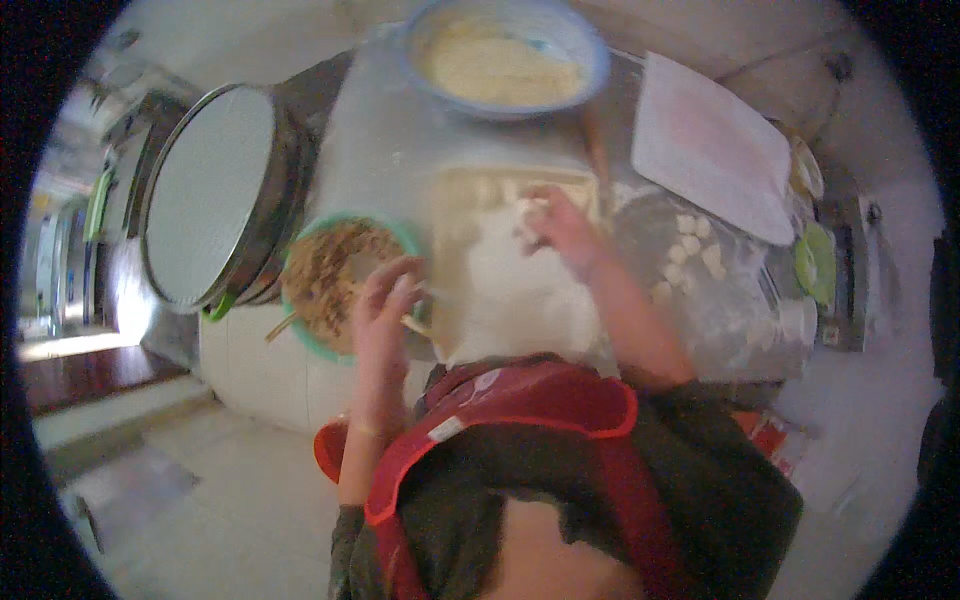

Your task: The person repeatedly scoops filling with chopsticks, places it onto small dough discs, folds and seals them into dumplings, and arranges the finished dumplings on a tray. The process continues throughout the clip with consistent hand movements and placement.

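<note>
My right hand point(553, 223) is closed on a small white piece that looks like a stuffed dough bun point(531, 214), above a shallow rectangular tray point(442, 247) lined with white cloth or flour. Several pale pieces stand in a row along that tray's far edge. My left hand point(386, 300) is over the right side of a green bowl point(315, 346) of brown crumbly filling point(334, 259). A light stick or utensil handle point(415, 325) shows beside this hand; blur hides whether the fingers hold it. Another stick point(281, 328) juts out at the bowl's left.
A blue-rimmed basin point(510, 112) of pale dough or flour stands at the far edge. Small dough pieces point(690, 246) lie on the floured surface at right, below a white sheet or board point(709, 150). Large round steamer-like trays point(210, 199) are stacked at left.
</note>
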The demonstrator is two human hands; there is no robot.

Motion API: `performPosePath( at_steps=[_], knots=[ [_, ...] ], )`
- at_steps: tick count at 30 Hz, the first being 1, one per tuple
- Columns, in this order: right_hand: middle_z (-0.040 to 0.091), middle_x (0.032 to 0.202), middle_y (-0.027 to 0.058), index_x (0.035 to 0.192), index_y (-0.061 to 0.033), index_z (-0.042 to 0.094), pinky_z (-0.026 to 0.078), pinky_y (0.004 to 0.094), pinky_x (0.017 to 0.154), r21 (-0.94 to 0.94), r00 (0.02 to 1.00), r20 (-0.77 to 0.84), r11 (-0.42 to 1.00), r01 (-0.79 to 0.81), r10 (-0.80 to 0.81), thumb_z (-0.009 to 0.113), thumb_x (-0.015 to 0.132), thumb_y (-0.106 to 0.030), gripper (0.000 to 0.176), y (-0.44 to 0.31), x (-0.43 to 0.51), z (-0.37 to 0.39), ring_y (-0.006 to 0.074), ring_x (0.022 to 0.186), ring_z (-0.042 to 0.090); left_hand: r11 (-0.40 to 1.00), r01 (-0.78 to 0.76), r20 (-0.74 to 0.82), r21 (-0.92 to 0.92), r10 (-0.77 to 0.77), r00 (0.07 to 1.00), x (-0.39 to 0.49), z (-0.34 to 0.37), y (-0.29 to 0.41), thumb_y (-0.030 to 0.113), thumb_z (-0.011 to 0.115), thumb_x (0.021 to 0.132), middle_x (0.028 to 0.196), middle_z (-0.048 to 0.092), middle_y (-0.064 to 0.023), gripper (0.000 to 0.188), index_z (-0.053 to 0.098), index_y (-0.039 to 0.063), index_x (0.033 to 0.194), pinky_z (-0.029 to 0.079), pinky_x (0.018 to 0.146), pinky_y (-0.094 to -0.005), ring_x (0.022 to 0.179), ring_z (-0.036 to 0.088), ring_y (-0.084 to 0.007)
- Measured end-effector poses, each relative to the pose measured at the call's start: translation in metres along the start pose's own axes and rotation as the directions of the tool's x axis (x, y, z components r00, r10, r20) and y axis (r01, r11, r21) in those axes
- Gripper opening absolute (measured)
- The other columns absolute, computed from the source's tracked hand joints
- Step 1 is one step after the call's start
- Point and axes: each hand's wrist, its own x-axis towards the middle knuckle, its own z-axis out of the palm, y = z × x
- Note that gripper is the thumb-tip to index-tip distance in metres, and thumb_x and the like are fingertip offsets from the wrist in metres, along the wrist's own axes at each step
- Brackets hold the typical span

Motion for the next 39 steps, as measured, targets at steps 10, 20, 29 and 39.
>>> performPosePath(
  at_steps=[10, 20, 29, 39],
  knots=[
    [0.054, 0.109, 0.0101, 0.122, -0.0066, 0.041, 0.049, 0.0308, 0.077, -0.135, 0.880, 0.470, 0.981, 0.140, -0.061, 0.059, 0.073, 0.002, 0.053, -0.005, -0.009, 0.144, 0.0179, 0.094, 0.057, 0.961, 0.192, -0.127, -0.201, -0.220, 0.967, -0.003, -0.005, -0.005, 0.017, 0.056, 0.085, 0.080, 0.059, -0.0055, 0.022, 0.058, 0.000, 0.098, 0.046, 0.054, -0.0257, 0.066, 0.057, -0.0143],
    [0.062, 0.086, 0.0083, 0.110, -0.0048, 0.049, 0.050, 0.0275, 0.064, -0.175, 0.982, 0.188, 0.984, 0.034, 0.000, 0.066, 0.078, -0.013, 0.037, -0.007, -0.009, 0.135, 0.0145, 0.074, 0.060, 0.907, 0.128, 0.074, -0.402, -0.107, 0.992, 0.005, -0.025, -0.029, 0.016, 0.051, 0.088, 0.101, 0.058, -0.0115, 0.031, 0.050, -0.003, 0.112, 0.049, 0.077, -0.0334, 0.089, 0.059, -0.0226],
    [0.060, 0.084, 0.0038, 0.097, -0.0037, 0.059, 0.046, 0.0253, 0.061, -0.349, 0.989, 0.058, 0.930, -0.111, 0.139, 0.066, 0.078, -0.017, 0.024, 0.037, 0.015, 0.049, 0.0114, 0.070, 0.056, 0.909, 0.120, -0.009, -0.400, -0.135, 0.991, 0.000, -0.029, -0.017, 0.010, 0.053, 0.084, 0.105, 0.058, -0.0124, 0.034, 0.051, -0.005, 0.114, 0.048, 0.078, -0.0323, 0.089, 0.058, -0.0212],
    [0.057, 0.087, 0.0144, 0.084, -0.0049, 0.064, 0.047, 0.0403, 0.074, -0.893, 0.976, 0.009, 0.438, 0.104, -0.215, 0.071, 0.067, -0.027, 0.029, 0.100, 0.014, 0.013, 0.0321, 0.083, 0.056, 0.940, 0.183, -0.046, -0.288, -0.205, 0.978, -0.001, -0.022, -0.017, 0.013, 0.056, 0.083, 0.102, 0.059, -0.0107, 0.035, 0.050, -0.003, 0.113, 0.045, 0.080, -0.0297, 0.085, 0.057, -0.0180]
  ],
)
